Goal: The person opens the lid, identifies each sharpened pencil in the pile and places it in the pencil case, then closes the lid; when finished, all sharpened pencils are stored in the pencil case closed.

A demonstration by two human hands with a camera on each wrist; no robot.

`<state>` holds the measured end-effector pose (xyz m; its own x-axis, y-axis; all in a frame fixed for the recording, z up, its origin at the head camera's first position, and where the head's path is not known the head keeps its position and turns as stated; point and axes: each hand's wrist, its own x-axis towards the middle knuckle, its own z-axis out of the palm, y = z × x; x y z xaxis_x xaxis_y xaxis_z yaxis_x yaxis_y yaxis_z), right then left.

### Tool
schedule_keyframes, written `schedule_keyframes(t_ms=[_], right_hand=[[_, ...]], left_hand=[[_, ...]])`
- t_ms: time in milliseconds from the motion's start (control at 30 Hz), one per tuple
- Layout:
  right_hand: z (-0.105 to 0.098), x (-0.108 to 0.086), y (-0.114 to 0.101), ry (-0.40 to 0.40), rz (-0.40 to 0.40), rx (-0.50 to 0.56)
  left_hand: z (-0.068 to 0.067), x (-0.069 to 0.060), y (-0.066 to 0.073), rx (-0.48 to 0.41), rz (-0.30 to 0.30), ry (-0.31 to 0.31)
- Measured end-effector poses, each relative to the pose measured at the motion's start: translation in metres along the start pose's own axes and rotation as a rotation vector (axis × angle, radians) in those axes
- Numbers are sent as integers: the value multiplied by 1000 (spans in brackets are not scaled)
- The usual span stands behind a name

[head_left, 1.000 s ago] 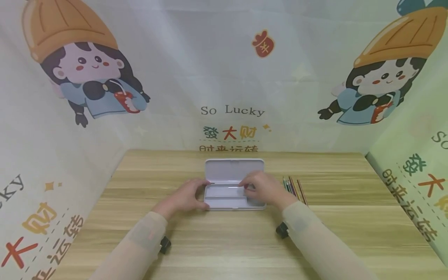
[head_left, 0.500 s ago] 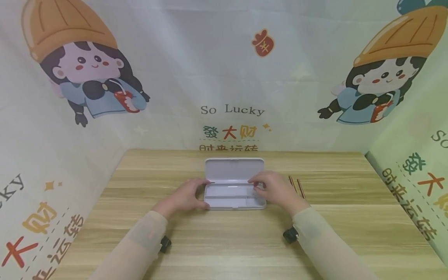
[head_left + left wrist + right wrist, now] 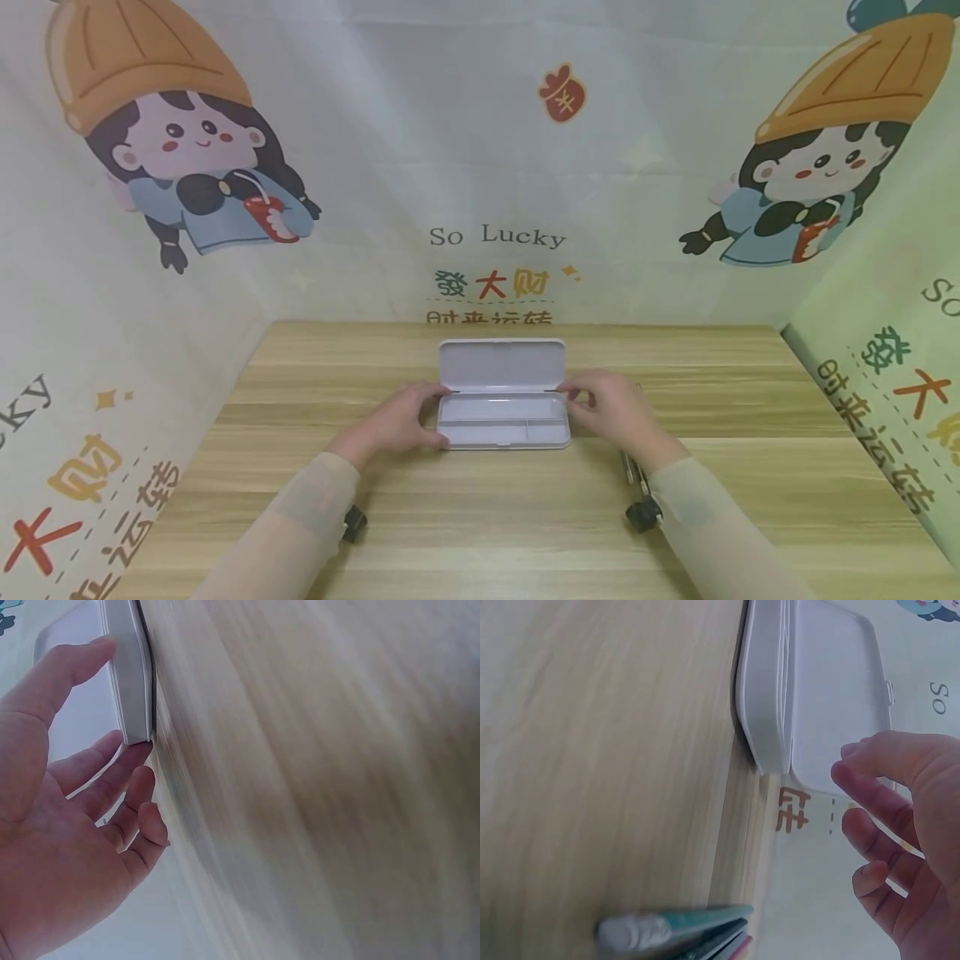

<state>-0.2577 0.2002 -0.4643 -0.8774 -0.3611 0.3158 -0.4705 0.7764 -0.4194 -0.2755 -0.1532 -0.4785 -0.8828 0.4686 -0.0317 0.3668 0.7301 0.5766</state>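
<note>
A white case (image 3: 502, 432) lies with its lid (image 3: 502, 365) raised at the back; its long compartments hold nothing visible. My left hand (image 3: 390, 425) grips the case's left end, thumb at the front corner and fingers at the back. The left wrist view shows that thumb on the rim of the case (image 3: 131, 682). Beside the right end, my right hand (image 3: 618, 417) has loosely bent fingers. In the right wrist view, this hand (image 3: 922, 825) holds nothing and stands apart from the case (image 3: 763, 697). Pencils (image 3: 697, 921) lie near it, mostly hidden in the head view.
The wooden table (image 3: 480, 517) extends around the case. Behind it hangs a printed cloth backdrop (image 3: 360, 167), with more cloth at both sides. A small black device (image 3: 642, 514) is at my right wrist, another (image 3: 355, 524) at my left.
My right hand has moved right, from over the case's right compartments to just beyond its right end, covering more of the pencils. My left hand stays at the left end.
</note>
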Motion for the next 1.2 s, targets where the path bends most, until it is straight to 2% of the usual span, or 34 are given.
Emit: schedule_keyframes(t_ms=[367, 633, 867, 1200], right_hand=[[-9, -14, 11, -19, 58, 1], [-14, -26, 17, -40, 114, -92], [-21, -34, 23, -81, 190, -125], [-26, -43, 24, -118, 199, -171]], left_hand=[[0, 1, -1, 3, -4, -1], [1, 0, -1, -4, -4, -6], [0, 0, 1, -7, -10, -3], [1, -1, 0, -4, -4, -6]])
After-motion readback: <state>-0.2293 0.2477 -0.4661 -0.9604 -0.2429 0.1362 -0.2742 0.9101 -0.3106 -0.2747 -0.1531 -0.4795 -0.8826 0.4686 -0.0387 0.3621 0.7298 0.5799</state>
